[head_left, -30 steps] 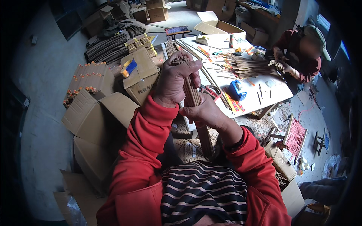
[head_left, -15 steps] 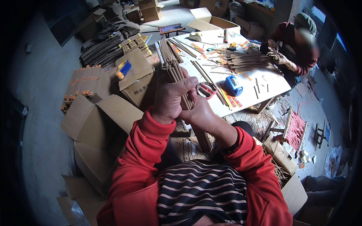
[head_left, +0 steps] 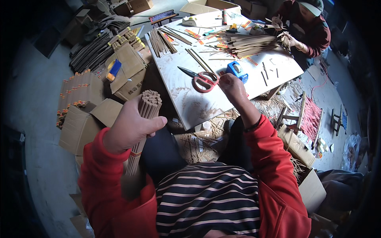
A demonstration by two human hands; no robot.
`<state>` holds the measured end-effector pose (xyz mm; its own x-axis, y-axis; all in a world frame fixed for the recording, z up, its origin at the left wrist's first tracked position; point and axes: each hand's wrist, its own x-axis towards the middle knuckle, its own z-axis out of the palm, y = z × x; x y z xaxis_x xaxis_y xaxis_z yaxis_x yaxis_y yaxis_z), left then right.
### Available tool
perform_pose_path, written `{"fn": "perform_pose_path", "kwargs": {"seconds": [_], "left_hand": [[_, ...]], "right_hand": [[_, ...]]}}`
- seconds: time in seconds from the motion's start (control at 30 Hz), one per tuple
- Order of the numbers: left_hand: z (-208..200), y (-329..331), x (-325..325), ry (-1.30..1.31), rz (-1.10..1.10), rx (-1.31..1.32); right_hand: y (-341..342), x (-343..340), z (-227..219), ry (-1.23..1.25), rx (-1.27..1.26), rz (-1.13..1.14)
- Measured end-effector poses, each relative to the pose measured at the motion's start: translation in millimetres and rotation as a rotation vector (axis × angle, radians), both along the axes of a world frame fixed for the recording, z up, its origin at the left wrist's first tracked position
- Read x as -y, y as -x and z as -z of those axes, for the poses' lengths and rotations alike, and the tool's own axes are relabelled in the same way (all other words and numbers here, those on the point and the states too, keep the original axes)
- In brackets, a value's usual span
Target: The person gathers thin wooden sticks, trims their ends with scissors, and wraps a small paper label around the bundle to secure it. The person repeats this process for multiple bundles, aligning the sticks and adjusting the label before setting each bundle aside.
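Observation:
A thick bundle of brown incense sticks [head_left: 150, 104] stands nearly upright in my left hand [head_left: 129, 125], whose fingers wrap round it with the thumb across the front. Lower down, a narrow red band circles the bundle. My right hand [head_left: 235, 89] reaches over the near right part of the table with its fingers closed; whatever they pinch is hidden. Just beyond it sits a blue tape dispenser [head_left: 237, 70]. Red-handled scissors [head_left: 203, 80] lie to its left, blades pointing left.
Loose sticks and red-yellow labels lie on the white table [head_left: 186, 107]. Across it a co-worker [head_left: 305, 35] handles a large pile of sticks [head_left: 252, 44]. Cardboard boxes [head_left: 129, 69] and banded bundles [head_left: 79, 92] stand at left; a red woven stool [head_left: 310, 119] is at right.
My hands have parted. The left has carried the bundle down and left, its end now facing up; the right has let go of it and moved over the table beside the tape dispenser.

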<state>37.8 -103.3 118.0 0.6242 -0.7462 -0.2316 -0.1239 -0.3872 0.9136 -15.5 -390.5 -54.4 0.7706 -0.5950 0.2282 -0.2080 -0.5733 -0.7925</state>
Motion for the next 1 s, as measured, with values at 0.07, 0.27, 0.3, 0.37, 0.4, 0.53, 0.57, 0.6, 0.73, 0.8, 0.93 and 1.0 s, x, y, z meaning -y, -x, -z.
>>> {"fn": "perform_pose_path", "kwargs": {"seconds": [0.07,0.27,0.3,0.37,0.4,0.53,0.57,0.6,0.73,0.8,0.93,1.0], "left_hand": [[35.7,-2.1,-0.7,-0.053,0.011,-0.197],[98.3,-1.5,12.8,-0.01,-0.02,-0.562],[101.8,-1.6,16.1,-0.007,-0.005,-0.581],[107.5,-2.1,21.1,-0.001,0.019,-0.617],[110.0,-2.9,22.8,-0.008,0.027,-0.627],[119.6,-5.3,29.6,-0.026,0.064,-0.69],[121.4,-5.4,30.9,-0.027,0.071,-0.712],[123.2,-5.4,32.1,-0.028,0.079,-0.735],[128.2,-5.2,35.4,-0.043,0.092,-0.753],[131.3,-5.0,35.7,-0.035,0.108,-0.753],[130.6,-5.3,34.3,-0.032,0.089,-0.769],[130.1,-4.7,34.2,-0.022,0.092,-0.772]], "right_hand": [[2.5,37.7,47.6,0.277,-0.227,0.228],[5.8,53.4,73.1,0.328,-0.491,0.188],[4.6,57.1,74.0,0.307,-0.481,0.17],[4.0,63.0,66.7,0.173,-0.491,0.096],[3.6,66.3,64.5,0.106,-0.495,0.06],[5.9,81.3,72.9,0.02,-0.455,0.013],[6.7,81.9,72.6,0.063,-0.46,0.033],[7.6,82.6,72.2,0.105,-0.466,0.053],[8.1,69.6,56.2,0.364,-0.594,0.089],[6.2,70.1,62.7,0.376,-0.6,0.109],[-1.3,75.7,60.1,0.28,-0.639,0.073],[-0.7,85.8,64.9,0.234,-0.628,0.078]]}}
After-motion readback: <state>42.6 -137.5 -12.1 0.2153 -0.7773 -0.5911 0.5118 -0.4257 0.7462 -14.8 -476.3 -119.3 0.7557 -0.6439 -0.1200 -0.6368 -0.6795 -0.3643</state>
